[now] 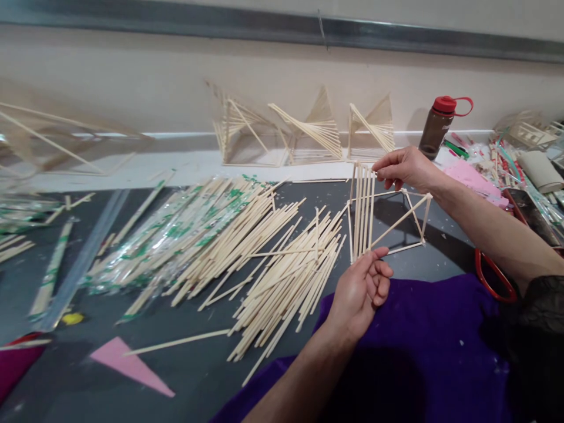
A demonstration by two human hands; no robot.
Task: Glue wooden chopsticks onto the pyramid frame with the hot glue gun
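Note:
A frame of thin wooden sticks (399,220) rests on the dark table at centre right, with several parallel sticks side by side on its left face. My right hand (403,167) pinches the top of the outermost of these sticks. Below it, my left hand (363,288) has curled fingers at the lower end of the same sticks, thumb and forefinger closed on the bottom corner. To the left lies a loose pile of sticks (286,282), close to the frame.
Finished stick structures (315,132) stand along the wall. Plastic-wrapped stick bundles (176,235), a pink paper triangle (132,364) and a clear ruler (83,264) lie left. A bottle (435,129), red-handled scissors (493,276) and purple cloth (423,329) are right.

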